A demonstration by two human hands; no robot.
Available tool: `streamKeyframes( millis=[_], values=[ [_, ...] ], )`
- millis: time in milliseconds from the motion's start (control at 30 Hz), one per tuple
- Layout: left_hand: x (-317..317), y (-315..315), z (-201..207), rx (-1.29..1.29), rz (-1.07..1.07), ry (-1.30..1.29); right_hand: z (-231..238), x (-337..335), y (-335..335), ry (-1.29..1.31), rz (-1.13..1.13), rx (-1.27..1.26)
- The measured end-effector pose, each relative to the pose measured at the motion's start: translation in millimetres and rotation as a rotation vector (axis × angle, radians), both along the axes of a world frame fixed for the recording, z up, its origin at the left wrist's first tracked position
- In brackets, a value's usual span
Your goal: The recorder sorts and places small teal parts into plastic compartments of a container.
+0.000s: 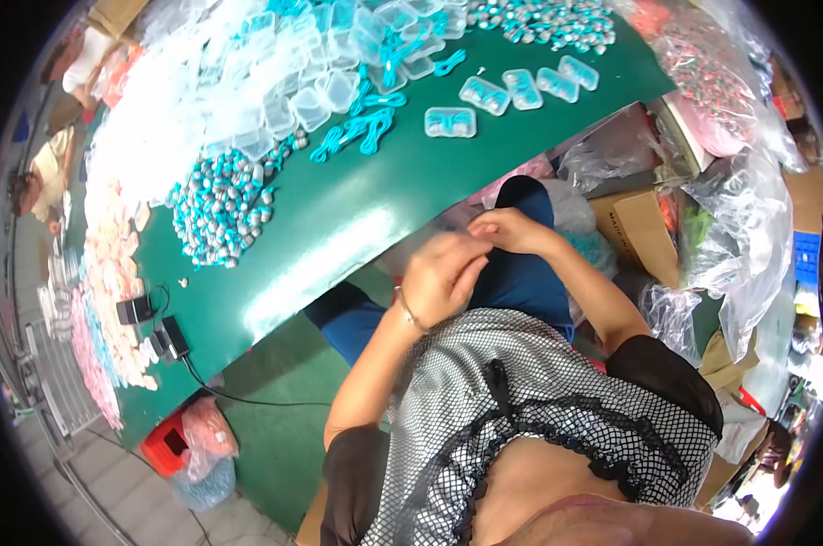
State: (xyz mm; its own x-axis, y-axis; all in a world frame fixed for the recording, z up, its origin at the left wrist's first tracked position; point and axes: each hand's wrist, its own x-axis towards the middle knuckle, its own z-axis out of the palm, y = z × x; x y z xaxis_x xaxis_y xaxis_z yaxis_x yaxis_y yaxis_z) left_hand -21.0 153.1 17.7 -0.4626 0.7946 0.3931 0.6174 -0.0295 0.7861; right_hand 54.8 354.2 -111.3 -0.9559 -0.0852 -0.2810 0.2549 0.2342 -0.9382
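My left hand (442, 271), with a bracelet at the wrist, is curled in front of my lap, just off the table's near edge. Close against it, my right hand (513, 229) has its fingers drawn together. Whatever lies between the fingers is too small or hidden to make out. On the green table (338, 246) ahead, a filled clear case (450, 123) lies apart from several similar cases (522, 89). Bundled teal cords (361, 132) rest left of them, beside a large pile of clear plastic boxes (311, 107).
A heap of small teal-and-silver pieces (222, 205) sits on the table's left, another heap (548, 20) at the far edge. Black adapters (168, 339) with a cable lie near the left end. To my right are an open carton (639, 232) and clear plastic bags (748, 246).
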Motion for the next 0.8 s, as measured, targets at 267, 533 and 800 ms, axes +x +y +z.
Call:
streamKeyframes(
  millis=[267, 533, 800],
  values=[
    [-82.0, 70.0, 43.5, -0.166, 0.326, 0.599, 163.8, -22.3, 117.8, 0.856, -0.509, 0.927],
    [-88.6, 82.6, 24.9, -0.238, 0.308, 0.453, 143.2, -34.4, 172.7, 0.509, -0.329, 1.107],
    [-116.5, 124.7, 26.8, -0.148, 0.127, 0.543, 141.7, -34.4, 180.1, 0.603, -0.289, 0.904]
  ],
)
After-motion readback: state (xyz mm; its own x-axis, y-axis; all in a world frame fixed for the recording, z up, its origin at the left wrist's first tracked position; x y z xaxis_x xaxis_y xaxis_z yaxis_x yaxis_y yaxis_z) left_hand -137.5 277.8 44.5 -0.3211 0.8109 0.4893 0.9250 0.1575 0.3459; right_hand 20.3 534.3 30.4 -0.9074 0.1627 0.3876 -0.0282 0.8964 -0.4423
